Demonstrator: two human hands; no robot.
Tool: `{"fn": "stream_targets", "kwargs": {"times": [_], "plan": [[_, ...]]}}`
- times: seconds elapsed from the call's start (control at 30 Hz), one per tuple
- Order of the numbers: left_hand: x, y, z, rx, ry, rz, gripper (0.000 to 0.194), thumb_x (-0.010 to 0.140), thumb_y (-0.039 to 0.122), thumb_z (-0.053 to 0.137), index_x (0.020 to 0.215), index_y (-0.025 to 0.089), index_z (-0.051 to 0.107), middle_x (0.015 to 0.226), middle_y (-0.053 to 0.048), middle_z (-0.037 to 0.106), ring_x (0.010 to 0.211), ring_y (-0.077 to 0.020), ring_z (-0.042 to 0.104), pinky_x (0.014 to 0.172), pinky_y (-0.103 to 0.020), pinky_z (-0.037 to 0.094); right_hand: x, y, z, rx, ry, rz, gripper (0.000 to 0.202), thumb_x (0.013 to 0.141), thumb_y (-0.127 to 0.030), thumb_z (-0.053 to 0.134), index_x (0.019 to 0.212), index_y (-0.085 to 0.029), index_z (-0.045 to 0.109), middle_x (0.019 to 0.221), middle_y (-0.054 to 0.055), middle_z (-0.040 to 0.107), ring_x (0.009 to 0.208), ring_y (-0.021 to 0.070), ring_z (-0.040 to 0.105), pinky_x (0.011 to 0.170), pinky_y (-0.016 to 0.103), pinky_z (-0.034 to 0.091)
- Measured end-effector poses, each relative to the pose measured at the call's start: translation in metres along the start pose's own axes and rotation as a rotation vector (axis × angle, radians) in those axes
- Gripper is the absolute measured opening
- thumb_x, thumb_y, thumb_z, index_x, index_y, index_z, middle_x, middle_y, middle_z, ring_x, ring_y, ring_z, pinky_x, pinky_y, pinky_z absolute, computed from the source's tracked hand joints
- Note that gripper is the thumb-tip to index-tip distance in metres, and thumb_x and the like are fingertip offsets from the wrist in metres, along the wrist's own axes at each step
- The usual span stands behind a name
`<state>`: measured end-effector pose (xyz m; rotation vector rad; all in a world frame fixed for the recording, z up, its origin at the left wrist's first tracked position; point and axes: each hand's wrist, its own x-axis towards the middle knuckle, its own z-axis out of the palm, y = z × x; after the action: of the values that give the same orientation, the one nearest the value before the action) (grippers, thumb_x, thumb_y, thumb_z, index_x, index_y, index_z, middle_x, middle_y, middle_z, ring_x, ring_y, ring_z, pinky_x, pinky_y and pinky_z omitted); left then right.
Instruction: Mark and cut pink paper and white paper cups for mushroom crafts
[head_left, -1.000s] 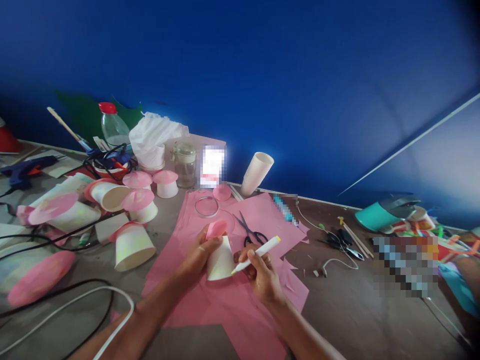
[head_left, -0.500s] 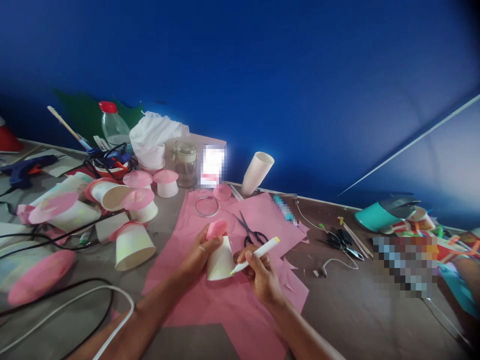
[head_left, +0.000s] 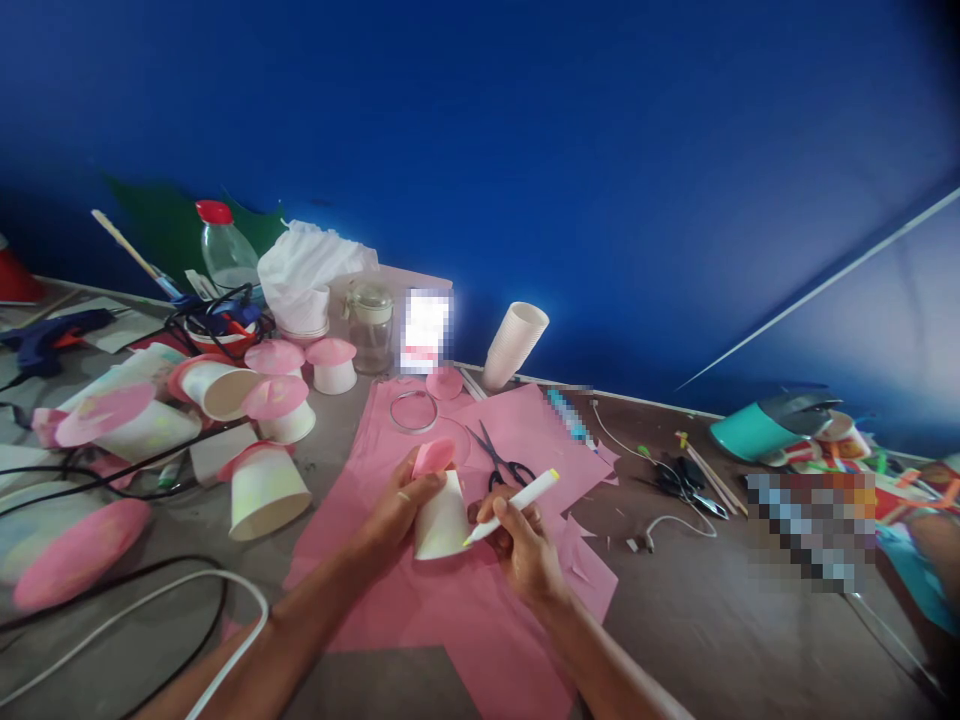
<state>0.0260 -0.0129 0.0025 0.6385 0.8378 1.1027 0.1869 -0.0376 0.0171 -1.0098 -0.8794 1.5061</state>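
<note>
My left hand [head_left: 401, 508] is closed round a white paper cup [head_left: 440, 522] topped with a pink paper disc [head_left: 434, 457]. The cup is tilted, its wide rim facing down toward me. In my right hand [head_left: 521, 535] is a white marker [head_left: 517, 507] with a yellow end, gripped like a pen. Its yellow tip is at the cup's lower right edge; whether it touches I cannot tell. Both hands are over pink paper sheets [head_left: 390, 610]. Just beyond them lie black-handled scissors [head_left: 498, 460], blades open, and a thin metal ring [head_left: 413, 411].
Several pink-topped cups [head_left: 268, 492] crowd the left side, with cables [head_left: 255, 590] running among them. A glass jar [head_left: 370, 328] and a leaning stack of paper cups [head_left: 515, 346] stand by the blue wall [head_left: 480, 150]. Pliers [head_left: 701, 500], sticks [head_left: 716, 478] and a teal container [head_left: 754, 430] lie right.
The marker tip has shifted very slightly up and right along the cup's edge. The left hand and cup have hardly moved.
</note>
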Motion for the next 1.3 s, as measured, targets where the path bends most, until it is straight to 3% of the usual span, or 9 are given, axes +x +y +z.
{"fn": "stream_targets", "kwargs": {"times": [0.27,0.37,0.5,0.7,0.8,1.0,1.3], "plan": [[-0.0008,0.0011,0.001,0.014,0.001,-0.009,0.036,0.077,0.033,0.073,0.108,0.02,0.06,0.083,-0.001,0.067,0.066,-0.0169,0.062,0.057,-0.027,0.052,0.0056,0.0035,-0.0025,-0.004,0.087,-0.058,0.045,0.069,-0.064,0.079,0.059,-0.021,0.067,0.043,-0.01,0.031,0.045,0.0074,0.023,0.047,0.024,0.023],[-0.0012,0.0021,0.0025,0.005,0.009,-0.013,0.037,0.077,0.033,0.074,0.108,0.018,0.06,0.08,-0.001,0.066,0.066,-0.0165,0.061,0.057,-0.027,0.052,0.0057,0.0011,-0.0023,0.014,0.051,-0.046,0.046,0.067,-0.064,0.08,0.056,-0.021,0.065,0.042,-0.011,0.029,0.044,0.0072,0.023,0.047,0.024,0.024],[-0.0006,0.0015,0.0021,-0.019,-0.012,-0.007,0.037,0.078,0.032,0.074,0.109,0.018,0.06,0.078,0.0,0.065,0.065,-0.0162,0.061,0.059,-0.028,0.053,0.0038,0.001,-0.0032,-0.003,0.002,-0.012,0.047,0.064,-0.061,0.083,0.054,-0.02,0.064,0.045,-0.008,0.036,0.045,0.007,0.026,0.047,0.024,0.021],[-0.0012,0.0017,0.0013,-0.007,0.002,-0.027,0.04,0.077,0.031,0.075,0.112,0.019,0.06,0.093,-0.004,0.069,0.067,-0.0168,0.063,0.057,-0.028,0.053,0.0073,0.0063,-0.0063,0.008,0.062,-0.039,0.043,0.07,-0.062,0.079,0.06,-0.022,0.068,0.045,-0.009,0.032,0.046,0.0079,0.024,0.048,0.024,0.021],[-0.001,0.0017,0.0009,-0.001,-0.002,-0.019,0.038,0.078,0.032,0.074,0.111,0.018,0.061,0.089,-0.003,0.068,0.067,-0.0164,0.063,0.057,-0.027,0.052,0.0066,0.0028,-0.0052,0.019,0.048,-0.035,0.044,0.068,-0.063,0.08,0.057,-0.022,0.067,0.044,-0.01,0.029,0.046,0.0085,0.024,0.048,0.024,0.022],[-0.0014,0.0033,0.0025,-0.022,-0.018,-0.014,0.037,0.076,0.031,0.074,0.109,0.019,0.061,0.088,-0.003,0.069,0.068,-0.0173,0.063,0.06,-0.028,0.052,0.0033,-0.001,-0.0037,-0.021,-0.012,0.002,0.045,0.065,-0.061,0.083,0.054,-0.02,0.067,0.046,-0.006,0.041,0.046,0.0078,0.028,0.048,0.025,0.022],[-0.006,0.0075,0.0059,-0.014,0.009,-0.039,0.034,0.075,0.033,0.076,0.105,0.022,0.063,0.09,-0.003,0.072,0.069,-0.019,0.063,0.061,-0.03,0.05,0.0073,-0.0006,-0.0052,-0.012,0.039,-0.052,0.043,0.069,-0.06,0.079,0.056,-0.022,0.066,0.043,-0.01,0.03,0.044,0.0083,0.023,0.046,0.025,0.024]]}}
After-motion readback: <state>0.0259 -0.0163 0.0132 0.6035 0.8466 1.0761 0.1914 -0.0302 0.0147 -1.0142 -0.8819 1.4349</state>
